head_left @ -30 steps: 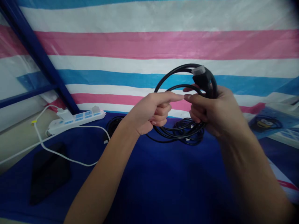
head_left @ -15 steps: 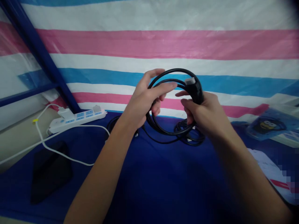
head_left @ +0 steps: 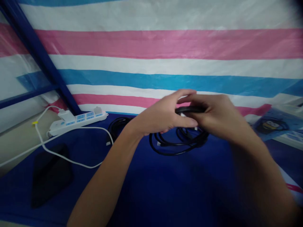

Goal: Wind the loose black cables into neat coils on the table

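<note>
On my head feed I identify two bare grips. The left grip (head_left: 163, 115) is a human hand with a slim thumb (head_left: 186, 122) and rounded thumb tip. The right grip (head_left: 220, 115) is of the same type; its outline is slightly blurred. The left forearm (head_left: 111, 168) and right forearm (head_left: 258, 175) are bare, smooth-contoured and tapered toward the wrists, the right one soft in focus.
</note>
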A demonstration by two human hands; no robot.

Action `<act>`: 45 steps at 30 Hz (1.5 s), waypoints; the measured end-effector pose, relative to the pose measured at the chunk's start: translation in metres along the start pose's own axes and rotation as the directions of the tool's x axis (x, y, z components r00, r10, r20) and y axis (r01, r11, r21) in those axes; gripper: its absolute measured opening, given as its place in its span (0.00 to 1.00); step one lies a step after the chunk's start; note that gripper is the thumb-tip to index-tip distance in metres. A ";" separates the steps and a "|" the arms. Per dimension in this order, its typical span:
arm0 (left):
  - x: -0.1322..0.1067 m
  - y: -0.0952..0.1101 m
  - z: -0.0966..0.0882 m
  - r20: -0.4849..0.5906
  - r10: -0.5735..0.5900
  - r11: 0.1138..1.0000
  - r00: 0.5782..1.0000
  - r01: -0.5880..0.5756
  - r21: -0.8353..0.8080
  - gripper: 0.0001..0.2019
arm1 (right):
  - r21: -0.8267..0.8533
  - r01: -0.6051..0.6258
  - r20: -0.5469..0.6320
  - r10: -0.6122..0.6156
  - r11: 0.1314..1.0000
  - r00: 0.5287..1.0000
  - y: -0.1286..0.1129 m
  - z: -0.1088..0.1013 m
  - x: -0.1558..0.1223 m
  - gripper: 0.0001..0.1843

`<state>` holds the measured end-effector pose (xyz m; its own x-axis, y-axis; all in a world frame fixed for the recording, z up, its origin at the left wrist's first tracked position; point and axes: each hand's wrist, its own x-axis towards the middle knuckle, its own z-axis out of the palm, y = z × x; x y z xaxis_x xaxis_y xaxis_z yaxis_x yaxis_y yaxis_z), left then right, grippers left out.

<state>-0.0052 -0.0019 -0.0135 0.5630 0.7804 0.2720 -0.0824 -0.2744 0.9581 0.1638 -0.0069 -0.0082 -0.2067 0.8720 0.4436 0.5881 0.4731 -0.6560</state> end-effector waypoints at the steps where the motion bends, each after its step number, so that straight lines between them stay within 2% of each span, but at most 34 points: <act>1: 0.000 0.003 -0.003 -0.059 0.010 0.997 0.998 -0.014 -0.075 0.29 | 0.080 -0.046 -0.044 0.050 0.996 0.998 0.000 -0.002 0.001 0.10; 4: 0.001 0.006 -0.010 -0.283 0.079 0.968 0.956 -0.141 -0.206 0.25 | 0.272 -0.117 -0.054 0.136 0.955 0.989 0.003 -0.002 0.003 0.13; 6: 0.003 0.003 -0.011 -0.353 0.129 0.962 0.927 -0.203 -0.182 0.21 | 0.409 -0.167 0.003 0.182 0.897 0.983 0.005 0.001 0.004 0.14; 7: 0.004 0.001 -0.011 -0.351 0.138 0.967 0.926 -0.203 -0.155 0.17 | 0.446 -0.189 0.028 0.198 0.875 0.980 0.005 0.002 0.003 0.14; 9: 0.005 -0.003 -0.012 -0.281 0.109 0.985 0.954 -0.141 -0.095 0.09 | 0.451 -0.221 0.057 0.220 0.865 0.974 0.003 0.003 0.001 0.13; 12: 0.006 -0.007 -0.011 -0.135 0.004 1.000 0.991 -0.006 -0.008 0.05 | 0.315 -0.232 0.078 0.218 0.920 0.973 0.000 0.000 -0.003 0.13; 14: 0.007 -0.005 -0.010 -0.153 -0.006 1.000 0.988 0.002 -0.030 0.04 | 0.267 -0.223 0.071 0.212 0.937 0.975 -0.002 -0.001 -0.004 0.14; 16: 0.008 -0.003 -0.007 -0.272 0.034 0.988 0.962 -0.072 -0.133 0.04 | 0.334 -0.219 0.044 0.217 0.917 0.975 -0.003 0.001 -0.002 0.13; 17: 0.009 -0.001 -0.006 -0.341 0.055 0.973 0.938 -0.128 -0.194 0.04 | 0.415 -0.215 0.038 0.220 0.884 0.975 -0.003 0.003 -0.001 0.12; 19: 0.011 0.000 -0.005 -0.457 0.083 0.928 0.885 -0.236 -0.288 0.05 | 0.614 -0.212 0.049 0.231 0.760 0.972 -0.002 0.010 0.002 0.09; 21: 0.013 -0.001 -0.005 -0.523 0.088 0.890 0.848 -0.302 -0.340 0.09 | 0.745 -0.202 0.058 0.239 0.635 0.969 -0.001 0.017 0.005 0.08; 22: 0.014 -0.002 -0.006 -0.524 0.074 0.882 0.849 -0.301 -0.363 0.10 | 0.781 -0.195 0.056 0.244 0.594 0.968 -0.001 0.020 0.006 0.08; 24: 0.015 -0.003 -0.011 -0.464 0.027 0.889 0.885 -0.233 -0.393 0.09 | 0.800 -0.192 0.042 0.266 0.568 0.963 -0.001 0.023 0.006 0.09; 27: 0.012 -0.001 -0.019 -0.335 0.000 0.961 0.942 -0.093 -0.262 0.03 | 0.738 -0.249 0.075 0.290 0.628 0.954 -0.003 0.018 0.004 0.08; 29: 0.011 0.003 -0.022 -0.298 0.012 0.983 0.955 -0.067 -0.173 0.05 | 0.673 -0.282 0.095 0.299 0.684 0.950 -0.005 0.013 0.003 0.08; 31: 0.012 0.004 -0.020 -0.296 -0.006 0.967 0.955 -0.069 -0.243 0.05 | 0.641 -0.280 0.078 0.302 0.714 0.950 -0.006 0.009 0.003 0.08; 33: 0.017 -0.001 -0.015 -0.345 -0.057 0.912 0.937 -0.091 -0.399 0.09 | 0.667 -0.243 0.029 0.301 0.705 0.953 -0.002 0.008 0.006 0.08; 36: 0.029 -0.015 -0.006 -0.468 -0.160 0.804 0.869 -0.161 -0.573 0.11 | 0.737 -0.191 -0.012 0.295 0.648 0.955 0.009 0.010 0.012 0.10; 38: 0.036 -0.024 -0.004 -0.525 -0.203 0.766 0.826 -0.200 -0.611 0.09 | 0.763 -0.212 0.027 0.297 0.610 0.954 0.017 0.013 0.015 0.12; 41: 0.041 -0.033 -0.005 -0.575 -0.221 0.756 0.788 -0.234 -0.611 0.07 | 0.796 -0.246 0.085 0.300 0.553 0.950 0.025 0.021 0.018 0.14; 43: 0.042 -0.034 -0.005 -0.600 -0.217 0.756 0.770 -0.257 -0.602 0.07 | 0.814 -0.254 0.096 0.309 0.522 0.946 0.026 0.027 0.020 0.13; 45: 0.042 -0.034 -0.005 -0.597 -0.209 0.762 0.775 -0.255 -0.596 0.08 | 0.828 -0.266 0.109 0.324 0.494 0.940 0.027 0.028 0.021 0.12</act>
<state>0.0171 0.0436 -0.0345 -0.0379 0.9972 0.0647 -0.6963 -0.0728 0.7141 0.1531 0.0272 -0.0338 -0.0886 0.9865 0.1380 -0.3015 0.1055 -0.9476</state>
